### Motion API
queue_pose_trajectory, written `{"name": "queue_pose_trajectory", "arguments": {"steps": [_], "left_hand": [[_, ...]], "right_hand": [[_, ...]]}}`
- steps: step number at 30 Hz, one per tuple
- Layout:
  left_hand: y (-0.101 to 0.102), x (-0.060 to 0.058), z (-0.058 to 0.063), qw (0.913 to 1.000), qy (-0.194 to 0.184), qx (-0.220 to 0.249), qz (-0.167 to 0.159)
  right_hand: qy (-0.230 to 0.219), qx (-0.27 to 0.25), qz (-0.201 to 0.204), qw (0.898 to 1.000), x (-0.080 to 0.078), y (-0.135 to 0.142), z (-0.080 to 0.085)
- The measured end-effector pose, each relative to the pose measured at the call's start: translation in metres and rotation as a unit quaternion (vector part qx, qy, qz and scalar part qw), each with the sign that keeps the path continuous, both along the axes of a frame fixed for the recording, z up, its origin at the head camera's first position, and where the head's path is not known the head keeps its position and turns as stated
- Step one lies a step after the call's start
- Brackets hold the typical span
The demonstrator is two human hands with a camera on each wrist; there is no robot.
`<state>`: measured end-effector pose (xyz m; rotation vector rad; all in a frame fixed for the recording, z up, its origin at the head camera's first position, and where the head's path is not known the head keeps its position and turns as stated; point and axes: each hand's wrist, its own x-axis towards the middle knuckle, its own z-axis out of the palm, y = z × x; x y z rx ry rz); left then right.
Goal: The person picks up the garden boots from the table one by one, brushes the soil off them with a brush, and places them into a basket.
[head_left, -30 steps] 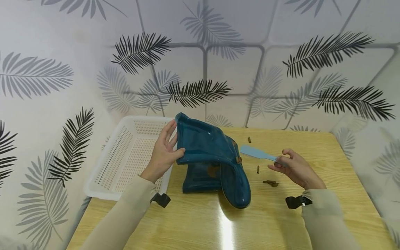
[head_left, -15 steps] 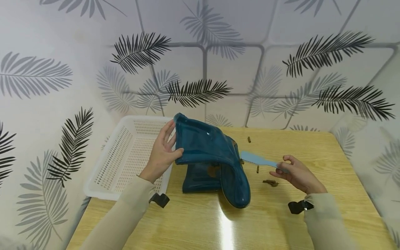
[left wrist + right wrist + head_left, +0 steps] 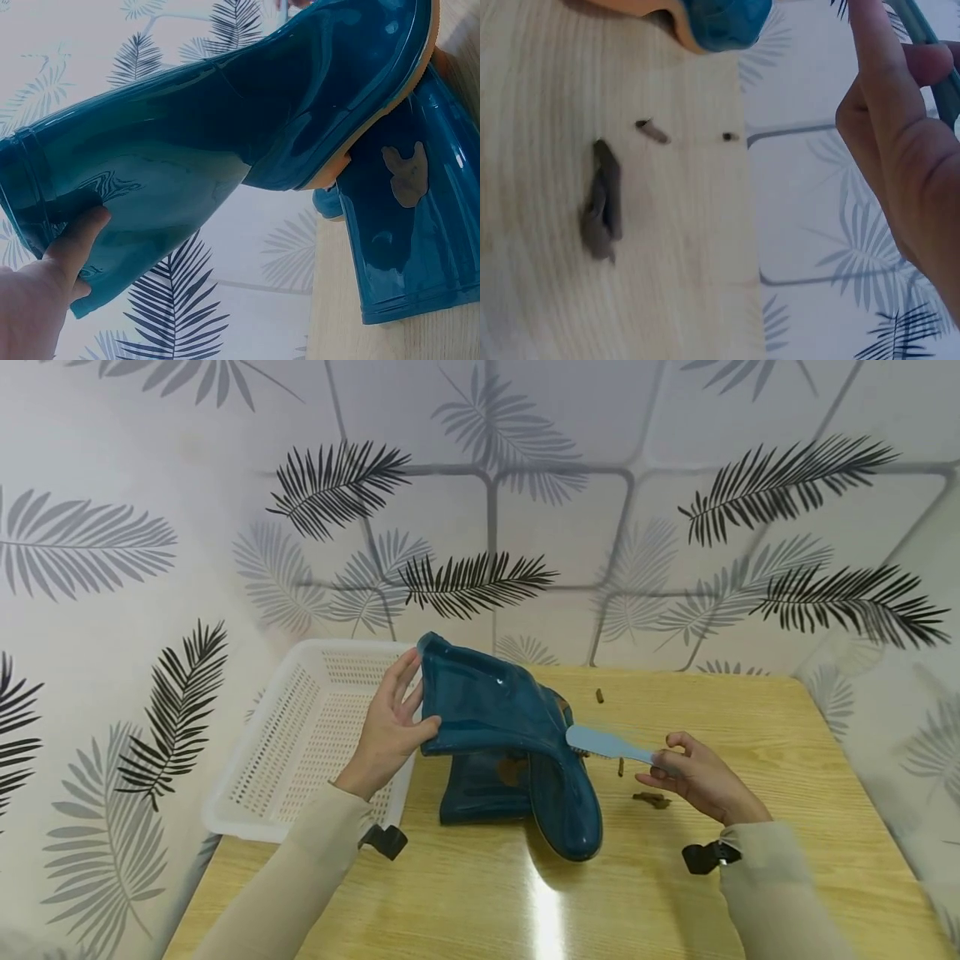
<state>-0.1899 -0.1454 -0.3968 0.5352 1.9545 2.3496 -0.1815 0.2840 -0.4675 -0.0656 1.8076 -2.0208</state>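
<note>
A teal rubber boot [image 3: 487, 697] is held tilted by my left hand [image 3: 386, 727], which grips the top of its shaft with the thumb on the near side. In the left wrist view the shaft [image 3: 172, 142] slopes up toward the foot end. My right hand [image 3: 705, 777] pinches the handle of a light blue brush [image 3: 603, 743], its bristles facing down and its head overlapping the boot's edge. A small brown clump shows just beneath the brush head. Below lies a second teal boot [image 3: 382, 247] with a brown patch [image 3: 409, 176] on its shaft.
To the left stands a white perforated plastic basket [image 3: 232, 822]. Several brown bits, among them a larger clump [image 3: 652, 800], lie on the wooden table [image 3: 750, 710] right of the boots. A patterned wall [image 3: 555, 518] rises behind the table.
The brush head has dipped and then shifted left onto the boot's edge. My left hand and both boots have hardly moved.
</note>
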Motion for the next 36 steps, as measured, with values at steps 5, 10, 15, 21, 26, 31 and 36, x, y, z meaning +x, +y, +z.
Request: {"name": "queue_pose_trajectory", "arguments": {"steps": [5, 10, 15, 21, 26, 31, 36], "left_hand": [[0.001, 0.000, 0.000, 0.9999, -0.011, 0.000, 0.005], [0.003, 0.000, 0.000, 0.9998, -0.013, -0.001, 0.014], [0.005, 0.000, 0.000, 0.9999, -0.007, -0.001, 0.013], [0.005, 0.001, -0.002, 0.9995, -0.012, -0.015, 0.025], [0.005, 0.000, -0.001, 0.9994, -0.013, -0.014, 0.028], [0.005, -0.001, 0.003, 0.9995, -0.005, 0.002, 0.030], [0.007, -0.001, 0.005, 0.9993, 0.000, 0.011, 0.036]], "right_hand": [[-0.008, 0.024, -0.009, 1.000, 0.008, 0.020, -0.002], [0.000, -0.003, -0.010, 1.000, 0.009, 0.029, 0.000], [-0.004, -0.020, -0.020, 1.000, 0.007, 0.023, 0.001], [-0.015, 0.006, -0.019, 1.000, 0.009, 0.024, -0.007], [-0.028, 0.027, -0.029, 0.999, 0.014, 0.036, -0.012], [-0.030, 0.019, -0.033, 0.999, 0.014, 0.034, -0.013], [-0.027, 0.037, -0.014, 0.999, 0.009, 0.016, -0.018]]}}
